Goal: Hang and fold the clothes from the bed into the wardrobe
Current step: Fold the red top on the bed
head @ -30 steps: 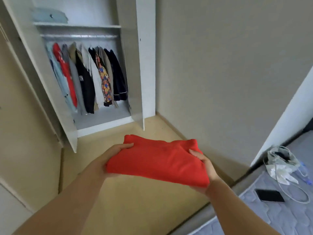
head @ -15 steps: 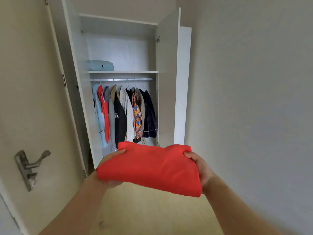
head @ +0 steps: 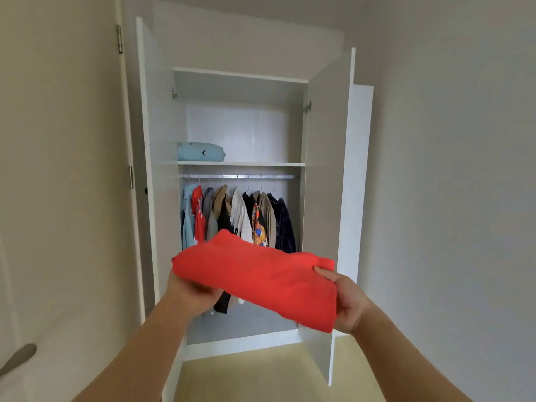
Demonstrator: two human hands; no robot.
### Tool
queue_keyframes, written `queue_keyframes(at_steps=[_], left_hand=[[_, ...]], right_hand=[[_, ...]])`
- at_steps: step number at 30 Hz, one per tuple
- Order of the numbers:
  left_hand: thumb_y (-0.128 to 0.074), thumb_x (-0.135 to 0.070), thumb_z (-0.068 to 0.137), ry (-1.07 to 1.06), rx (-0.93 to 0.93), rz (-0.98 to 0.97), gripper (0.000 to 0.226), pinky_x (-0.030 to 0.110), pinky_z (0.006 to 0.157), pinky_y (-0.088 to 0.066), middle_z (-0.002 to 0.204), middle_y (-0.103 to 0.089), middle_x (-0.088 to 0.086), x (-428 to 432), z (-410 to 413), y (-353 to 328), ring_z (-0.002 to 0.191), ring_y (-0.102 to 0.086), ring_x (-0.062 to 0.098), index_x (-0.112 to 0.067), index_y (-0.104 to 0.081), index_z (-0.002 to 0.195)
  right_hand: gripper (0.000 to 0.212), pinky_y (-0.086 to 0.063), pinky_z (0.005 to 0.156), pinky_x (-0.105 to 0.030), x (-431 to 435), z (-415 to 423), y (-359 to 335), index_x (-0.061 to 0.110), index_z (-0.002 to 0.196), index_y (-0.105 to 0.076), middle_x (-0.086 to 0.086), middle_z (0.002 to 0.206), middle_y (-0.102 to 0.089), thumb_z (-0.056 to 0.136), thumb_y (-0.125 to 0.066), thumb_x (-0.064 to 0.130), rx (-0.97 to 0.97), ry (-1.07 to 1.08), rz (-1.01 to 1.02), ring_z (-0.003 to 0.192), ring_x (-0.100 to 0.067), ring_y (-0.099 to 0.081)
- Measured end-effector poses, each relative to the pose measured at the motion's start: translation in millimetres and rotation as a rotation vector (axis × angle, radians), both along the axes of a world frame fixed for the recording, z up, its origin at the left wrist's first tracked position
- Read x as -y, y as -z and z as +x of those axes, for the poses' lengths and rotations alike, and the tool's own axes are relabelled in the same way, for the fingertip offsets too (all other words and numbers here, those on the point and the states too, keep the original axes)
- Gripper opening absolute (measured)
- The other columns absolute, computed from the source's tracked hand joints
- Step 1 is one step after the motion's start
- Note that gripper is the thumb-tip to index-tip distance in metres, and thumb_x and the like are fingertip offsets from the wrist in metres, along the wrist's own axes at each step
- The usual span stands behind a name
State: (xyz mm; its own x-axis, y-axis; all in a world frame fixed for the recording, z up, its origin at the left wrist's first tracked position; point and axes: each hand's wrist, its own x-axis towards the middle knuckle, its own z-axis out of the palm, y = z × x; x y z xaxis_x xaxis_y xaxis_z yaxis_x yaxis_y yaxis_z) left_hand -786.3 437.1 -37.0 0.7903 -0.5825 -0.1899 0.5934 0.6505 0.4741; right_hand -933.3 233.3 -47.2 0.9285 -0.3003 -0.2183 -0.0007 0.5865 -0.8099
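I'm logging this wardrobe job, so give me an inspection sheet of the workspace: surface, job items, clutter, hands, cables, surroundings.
Surface: wardrobe shelf, bare to the right of one folded item.
Job's things: folded red garment held in front of the open wardrobe; folded light blue garment at the shelf's left end; hanging clothes fill the rail.
Clutter: nothing seen.
Grippers: left hand under the red garment's left edge; right hand gripping its right edge.
Cables: nothing seen.
Surroundings: both wardrobe doors open; room door handle at lower left; light floor.
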Motion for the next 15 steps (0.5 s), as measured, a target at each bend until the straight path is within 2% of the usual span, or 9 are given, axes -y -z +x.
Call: queue_keyframes(at_steps=[2,4,6,7,9,12,15], left_hand=[[-0.046,-0.043,0.092,-0.042,-0.001,-0.053,0.035,0.046,0.069,-0.057,0.098,-0.07,0.01,25,22,-17,0.089,-0.066,0.029,-0.016,-0.058,0.111],[-0.051,-0.046,0.089,-0.071,-0.002,-0.077,0.045,0.052,0.083,-0.05,0.114,-0.065,0.012,50,43,-40,0.104,-0.06,0.031,-0.013,-0.054,0.12],[-0.053,-0.045,0.088,-0.053,0.058,-0.058,0.045,0.054,0.08,-0.046,0.118,-0.062,0.011,73,65,-54,0.11,-0.056,0.032,-0.015,-0.053,0.121],[-0.054,-0.044,0.087,-0.05,0.085,-0.022,0.044,0.055,0.077,-0.046,0.119,-0.061,0.01,81,72,-59,0.111,-0.054,0.033,-0.016,-0.052,0.121],[-0.057,-0.039,0.087,-0.031,0.121,0.049,0.043,0.056,0.069,-0.045,0.119,-0.058,0.01,99,95,-68,0.111,-0.052,0.034,-0.016,-0.048,0.122],[-0.06,-0.029,0.084,0.044,0.111,0.153,0.037,0.054,0.063,-0.044,0.105,-0.055,0.016,121,131,-82,0.092,-0.054,0.037,-0.014,-0.045,0.114],[-0.059,-0.021,0.085,0.101,0.057,0.189,0.031,0.049,0.06,-0.043,0.094,-0.055,0.017,135,178,-83,0.08,-0.055,0.034,-0.012,-0.047,0.112]], right_hand=[[0.027,-0.056,0.07,-0.041,25,32,-18,0.007,0.109,-0.063,-0.016,0.094,-0.071,0.087,-0.056,0.021,0.035,0.035,0.013,0.076,-0.031,-0.068],[0.018,-0.058,0.055,-0.039,45,66,-39,0.008,0.102,-0.062,-0.015,0.078,-0.072,0.091,-0.052,0.019,0.062,0.104,0.071,0.062,-0.027,-0.07],[0.015,-0.054,0.04,-0.035,59,99,-49,0.007,0.097,-0.06,-0.013,0.069,-0.072,0.093,-0.049,0.016,0.113,0.103,0.121,0.053,-0.025,-0.068],[0.014,-0.053,0.038,-0.034,62,110,-52,0.007,0.096,-0.06,-0.013,0.067,-0.071,0.093,-0.048,0.015,0.146,0.092,0.134,0.051,-0.024,-0.068],[0.014,-0.054,0.04,-0.036,70,136,-58,0.006,0.097,-0.059,-0.013,0.068,-0.072,0.093,-0.049,0.015,0.164,0.082,0.159,0.052,-0.025,-0.068],[0.02,-0.057,0.047,-0.038,81,179,-66,0.006,0.106,-0.058,-0.013,0.074,-0.072,0.09,-0.051,0.015,0.199,0.08,0.166,0.056,-0.025,-0.069],[0.029,-0.058,0.052,-0.033,94,223,-72,0.008,0.111,-0.059,-0.01,0.08,-0.07,0.083,-0.054,0.016,0.22,0.036,0.115,0.06,-0.023,-0.069]])
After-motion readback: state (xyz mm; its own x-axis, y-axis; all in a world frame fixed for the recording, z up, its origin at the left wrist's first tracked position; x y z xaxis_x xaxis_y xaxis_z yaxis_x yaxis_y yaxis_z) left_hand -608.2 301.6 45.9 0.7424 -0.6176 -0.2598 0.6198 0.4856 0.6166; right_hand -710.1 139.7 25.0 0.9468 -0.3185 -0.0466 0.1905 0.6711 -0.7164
